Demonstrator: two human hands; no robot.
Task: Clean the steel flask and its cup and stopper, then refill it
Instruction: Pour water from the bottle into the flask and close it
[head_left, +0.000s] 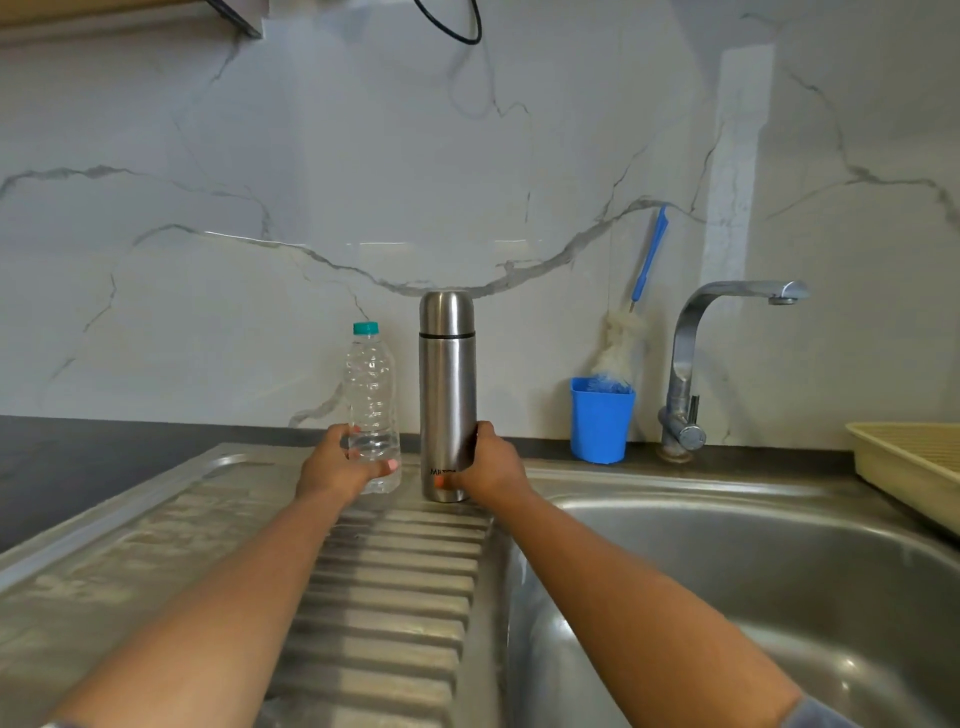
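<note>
While both arms reach forward over the draining board (395, 571), each hand is wrapped round a container. The left hand (343, 465) grips the lower part of a clear plastic bottle (371, 384), thumb at the front and fingers curled behind; the right hand (488, 465) clasps the lower part of the flask (447, 384) from its right side, thumb across the front near some dark lettering.

Both stand upright at the far end of the board, side by side and just apart. The bottle has ribbed, see-through walls and a teal screw cap; whether it holds water I cannot tell. The flask is a tall cylinder of brushed steel with a dark ring below its rounded cup (447, 314), which sits on top as a lid.

The board is ridged steel, joined on its right to the deep, shiny basin of the sink (727, 597). Behind the basin a blue plastic beaker (600, 431) holds a brush (621, 343) with a fluffy white head and a thin blue handle leaning on the wall (363, 182), which is white marble with grey veins. A curved chrome tap (727, 296) stands just right of the beaker, and a pale yellow mesh tray (914, 467) lies at the far right. The counter (78, 467) to the left is dark.
</note>
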